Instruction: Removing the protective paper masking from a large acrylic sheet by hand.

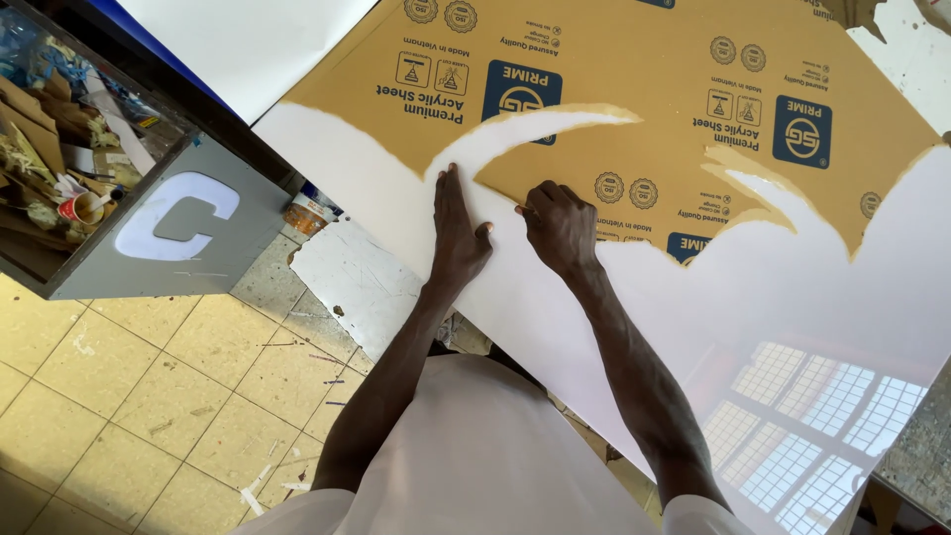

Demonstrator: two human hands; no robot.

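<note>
Tiled workshop floor [149,396], white acrylic sheet [693,317] on the worktop, its brown protective paper [634,89] half peeled.
Left hand [456,233] lies flat, fingers together, bracing the sheet; right hand [560,228] pinches the paper's torn edge. Best to peel low and slowly.

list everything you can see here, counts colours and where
acrylic sheet: 1, glossy white, fills the right and centre
protective paper: 1 layer, brown with blue marks, partly peeled, on the sheet's far part
grey box: 1, grey with a white letter shape, left
scraps: many, mixed colours, inside the box
small cup: 1, reddish, in the box
white offcut: 1, on the floor below the sheet
tiled floor: beige, lower left
left hand: flat on the white sheet
right hand: grip pinching the paper's torn edge
</note>
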